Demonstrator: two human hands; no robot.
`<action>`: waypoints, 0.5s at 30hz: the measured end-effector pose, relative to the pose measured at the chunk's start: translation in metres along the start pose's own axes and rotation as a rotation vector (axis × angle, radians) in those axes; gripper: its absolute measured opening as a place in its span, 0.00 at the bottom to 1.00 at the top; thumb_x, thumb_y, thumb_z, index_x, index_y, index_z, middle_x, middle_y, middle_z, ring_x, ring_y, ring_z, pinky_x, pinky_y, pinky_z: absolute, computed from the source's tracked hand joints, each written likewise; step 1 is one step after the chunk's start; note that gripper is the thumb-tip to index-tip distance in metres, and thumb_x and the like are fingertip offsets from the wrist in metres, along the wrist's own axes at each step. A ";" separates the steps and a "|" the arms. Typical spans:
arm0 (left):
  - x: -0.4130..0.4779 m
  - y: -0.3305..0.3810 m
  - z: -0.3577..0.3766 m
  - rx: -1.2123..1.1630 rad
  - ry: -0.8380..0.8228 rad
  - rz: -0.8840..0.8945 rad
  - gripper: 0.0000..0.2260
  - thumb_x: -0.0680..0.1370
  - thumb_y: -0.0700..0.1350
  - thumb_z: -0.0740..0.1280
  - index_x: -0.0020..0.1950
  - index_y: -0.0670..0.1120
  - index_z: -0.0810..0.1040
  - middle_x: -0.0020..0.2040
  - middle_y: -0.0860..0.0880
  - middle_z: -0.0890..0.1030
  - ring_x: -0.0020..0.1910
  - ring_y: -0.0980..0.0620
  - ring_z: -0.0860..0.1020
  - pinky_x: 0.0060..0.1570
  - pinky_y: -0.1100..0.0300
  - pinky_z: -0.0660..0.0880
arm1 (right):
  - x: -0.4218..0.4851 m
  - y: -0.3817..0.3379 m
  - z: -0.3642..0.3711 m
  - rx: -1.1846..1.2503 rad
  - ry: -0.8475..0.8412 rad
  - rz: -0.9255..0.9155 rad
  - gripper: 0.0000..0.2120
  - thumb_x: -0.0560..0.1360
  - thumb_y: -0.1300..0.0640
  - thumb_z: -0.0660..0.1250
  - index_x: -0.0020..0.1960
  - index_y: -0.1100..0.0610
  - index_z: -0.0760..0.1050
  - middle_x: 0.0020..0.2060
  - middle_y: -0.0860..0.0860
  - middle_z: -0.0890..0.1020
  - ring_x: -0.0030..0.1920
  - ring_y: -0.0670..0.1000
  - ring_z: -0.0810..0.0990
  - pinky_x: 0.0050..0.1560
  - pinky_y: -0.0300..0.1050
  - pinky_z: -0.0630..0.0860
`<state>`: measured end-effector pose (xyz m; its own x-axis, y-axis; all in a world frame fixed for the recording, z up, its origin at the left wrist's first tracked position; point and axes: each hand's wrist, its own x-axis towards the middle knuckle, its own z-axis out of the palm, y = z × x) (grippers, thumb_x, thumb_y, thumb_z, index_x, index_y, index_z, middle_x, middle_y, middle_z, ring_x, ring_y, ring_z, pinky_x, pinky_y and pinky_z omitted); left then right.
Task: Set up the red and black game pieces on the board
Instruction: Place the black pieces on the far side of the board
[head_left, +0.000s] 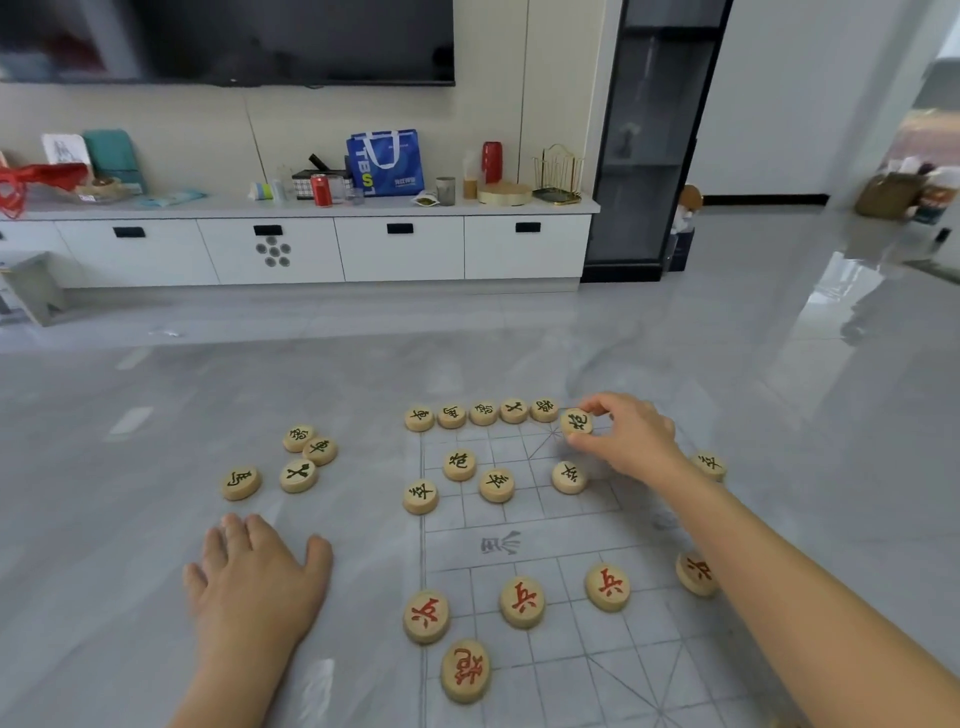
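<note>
A clear board (540, 540) with grey grid lines lies on the grey floor. My right hand (628, 439) pinches a black-lettered wooden piece (576, 422) at the board's far edge, just right of a row of several black pieces (483, 413). More black pieces (497, 485) stand two rows nearer. Red-lettered pieces (522, 601) line the near half, with one more red piece (465, 671) in front. Left of the board lies a loose group of black pieces (298, 475). My left hand (257, 577) rests flat on the floor below that group.
A white low cabinet (400, 249) with a blue bag, cans and clutter on top runs along the far wall under a dark screen. A black shelf unit (649, 156) stands to its right. Glossy grey floor surrounds the board.
</note>
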<state>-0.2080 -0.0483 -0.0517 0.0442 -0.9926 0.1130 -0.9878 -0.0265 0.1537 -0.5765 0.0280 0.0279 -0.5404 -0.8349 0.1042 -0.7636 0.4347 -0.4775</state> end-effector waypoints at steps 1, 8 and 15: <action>0.000 0.000 0.000 0.001 0.006 0.002 0.32 0.73 0.63 0.52 0.65 0.39 0.69 0.67 0.41 0.69 0.70 0.42 0.62 0.65 0.44 0.62 | 0.003 0.009 -0.004 -0.002 0.016 0.031 0.19 0.68 0.40 0.70 0.56 0.43 0.73 0.57 0.43 0.76 0.60 0.50 0.71 0.57 0.49 0.63; 0.005 -0.003 0.005 0.014 0.010 0.000 0.34 0.72 0.65 0.50 0.65 0.40 0.69 0.67 0.42 0.70 0.70 0.42 0.62 0.65 0.45 0.62 | 0.015 0.057 -0.021 0.003 0.081 0.258 0.17 0.69 0.39 0.69 0.56 0.44 0.75 0.58 0.46 0.77 0.60 0.53 0.73 0.58 0.51 0.66; 0.007 -0.002 0.005 0.027 0.002 -0.016 0.34 0.72 0.65 0.51 0.66 0.40 0.69 0.67 0.42 0.69 0.70 0.42 0.63 0.65 0.45 0.63 | 0.015 0.073 -0.025 -0.133 0.078 0.321 0.18 0.70 0.40 0.68 0.57 0.45 0.75 0.58 0.49 0.78 0.61 0.55 0.72 0.56 0.50 0.65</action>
<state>-0.2065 -0.0555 -0.0566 0.0605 -0.9918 0.1126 -0.9905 -0.0457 0.1294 -0.6495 0.0561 0.0166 -0.7817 -0.6226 0.0356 -0.5869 0.7151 -0.3797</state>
